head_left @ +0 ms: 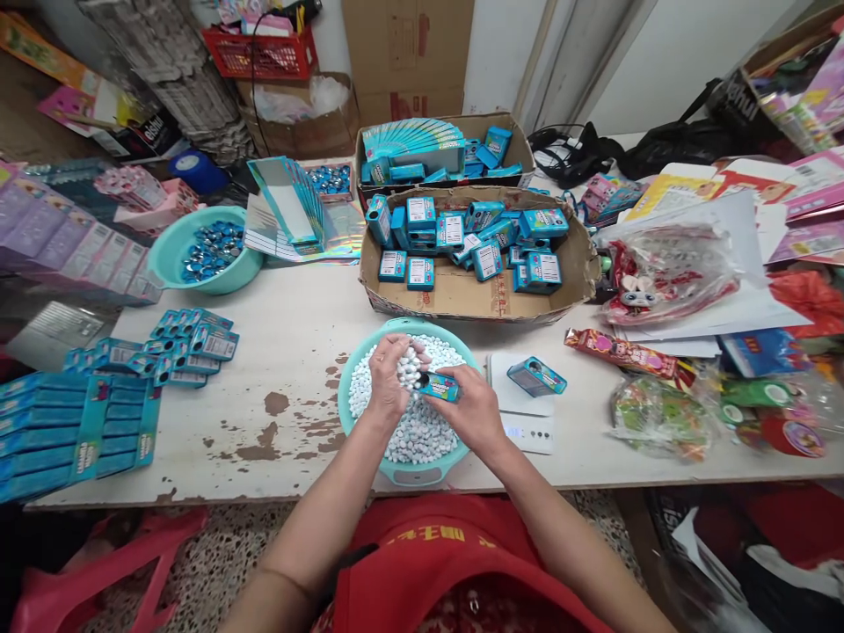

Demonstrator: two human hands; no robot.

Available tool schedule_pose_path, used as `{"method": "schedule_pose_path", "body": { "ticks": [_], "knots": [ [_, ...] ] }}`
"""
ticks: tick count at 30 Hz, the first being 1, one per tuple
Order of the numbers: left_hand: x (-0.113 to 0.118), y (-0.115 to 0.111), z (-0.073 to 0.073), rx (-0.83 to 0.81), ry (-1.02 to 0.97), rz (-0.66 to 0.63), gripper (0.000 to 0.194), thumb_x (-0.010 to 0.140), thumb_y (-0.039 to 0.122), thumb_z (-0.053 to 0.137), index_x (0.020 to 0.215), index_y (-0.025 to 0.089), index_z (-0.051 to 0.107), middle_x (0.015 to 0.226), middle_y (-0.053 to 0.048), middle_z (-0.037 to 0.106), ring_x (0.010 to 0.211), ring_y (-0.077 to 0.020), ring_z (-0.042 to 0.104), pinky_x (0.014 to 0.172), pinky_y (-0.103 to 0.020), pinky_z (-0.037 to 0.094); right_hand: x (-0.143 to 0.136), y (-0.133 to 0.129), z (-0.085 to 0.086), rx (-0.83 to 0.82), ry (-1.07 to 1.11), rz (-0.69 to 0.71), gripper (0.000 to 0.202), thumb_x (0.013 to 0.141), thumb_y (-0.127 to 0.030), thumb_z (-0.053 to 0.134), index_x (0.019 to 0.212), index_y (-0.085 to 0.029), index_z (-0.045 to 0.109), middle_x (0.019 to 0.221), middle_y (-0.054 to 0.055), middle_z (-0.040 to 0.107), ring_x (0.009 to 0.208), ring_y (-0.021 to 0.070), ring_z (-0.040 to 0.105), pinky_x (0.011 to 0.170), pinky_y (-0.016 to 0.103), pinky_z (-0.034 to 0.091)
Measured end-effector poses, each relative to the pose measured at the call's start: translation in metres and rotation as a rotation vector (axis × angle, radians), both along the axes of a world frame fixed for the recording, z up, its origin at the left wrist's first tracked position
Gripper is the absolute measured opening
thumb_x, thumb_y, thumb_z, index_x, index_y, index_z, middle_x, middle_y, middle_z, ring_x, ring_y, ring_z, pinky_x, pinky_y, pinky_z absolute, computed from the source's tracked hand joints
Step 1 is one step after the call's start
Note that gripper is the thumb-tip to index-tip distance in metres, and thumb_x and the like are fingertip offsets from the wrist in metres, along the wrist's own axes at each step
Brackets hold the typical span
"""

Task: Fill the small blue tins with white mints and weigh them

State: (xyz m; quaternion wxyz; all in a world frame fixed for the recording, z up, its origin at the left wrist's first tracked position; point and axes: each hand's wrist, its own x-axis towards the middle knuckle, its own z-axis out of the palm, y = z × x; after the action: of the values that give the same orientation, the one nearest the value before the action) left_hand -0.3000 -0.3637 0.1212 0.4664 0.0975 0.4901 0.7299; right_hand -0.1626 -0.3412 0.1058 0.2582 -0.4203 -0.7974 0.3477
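Observation:
A turquoise basin [409, 476] full of small white pieces stands at the table's front edge. Over it, my left hand [390, 374] is curled round a heap of white pieces [407, 367]. Beside it my right hand [471, 404] grips a small blue box [440, 387] lying on its side, its dark round opening facing the pieces in my left hand. To the right, another blue box [537, 376] rests on a white scale [527, 426] with a lit display, too small to read.
Behind the basin sits a cardboard tray [462, 303] of blue boxes. A second turquoise basin [158, 259] holds shiny blue pieces. Blue boxes [198, 347] and packed displays [85, 431] stand at the left. Wrapped packets [659, 418] lie at the right.

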Motion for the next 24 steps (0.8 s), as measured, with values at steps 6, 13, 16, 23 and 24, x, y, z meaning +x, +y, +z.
{"method": "schedule_pose_path", "body": {
  "ticks": [6,13,16,23,24],
  "knots": [
    [0.004,0.004,0.005,0.005,0.089,0.101,0.024,0.071,0.035,0.066,0.074,0.018,0.05,0.069,0.001,0.062,0.06,-0.0135,0.063,0.056,-0.025,0.05,-0.012,-0.002,0.009,0.029,-0.009,0.009,0.023,0.072,-0.025,0.069,0.093,-0.023,0.062,0.092,0.006,0.066,0.091,0.0256,0.061,0.079,0.039,0.047],
    [0.005,0.008,0.009,0.038,0.148,0.106,0.024,0.071,0.035,0.069,0.073,0.018,0.051,0.066,0.003,0.057,0.058,-0.011,0.06,0.056,-0.024,0.048,-0.012,0.002,0.009,-0.021,0.014,-0.021,0.022,0.07,-0.026,0.07,0.091,-0.024,0.062,0.091,0.004,0.066,0.09,0.0245,0.06,0.077,0.037,0.047],
    [0.007,0.01,0.008,0.055,0.16,0.101,0.023,0.074,0.037,0.067,0.075,0.019,0.053,0.06,0.004,0.054,0.052,-0.0099,0.056,0.053,-0.023,0.045,-0.012,0.001,0.009,-0.044,0.027,-0.025,0.023,0.07,-0.026,0.07,0.091,-0.024,0.062,0.091,0.004,0.066,0.089,0.0243,0.06,0.078,0.037,0.047],
    [0.011,0.018,0.006,0.017,0.227,0.132,0.028,0.073,0.04,0.069,0.07,0.018,0.053,0.055,0.005,0.049,0.047,-0.0068,0.047,0.047,-0.02,0.038,-0.009,0.005,0.011,-0.051,0.051,-0.042,0.022,0.069,-0.026,0.071,0.089,-0.023,0.062,0.089,0.004,0.065,0.088,0.0241,0.061,0.076,0.037,0.047],
    [0.011,0.019,0.006,0.017,0.224,0.139,0.029,0.073,0.041,0.069,0.069,0.018,0.052,0.055,0.005,0.049,0.047,-0.0068,0.047,0.047,-0.02,0.038,-0.009,0.006,0.011,-0.052,0.056,-0.051,0.022,0.069,-0.026,0.071,0.089,-0.023,0.062,0.089,0.004,0.066,0.088,0.0241,0.06,0.076,0.036,0.047]
  ]
}}
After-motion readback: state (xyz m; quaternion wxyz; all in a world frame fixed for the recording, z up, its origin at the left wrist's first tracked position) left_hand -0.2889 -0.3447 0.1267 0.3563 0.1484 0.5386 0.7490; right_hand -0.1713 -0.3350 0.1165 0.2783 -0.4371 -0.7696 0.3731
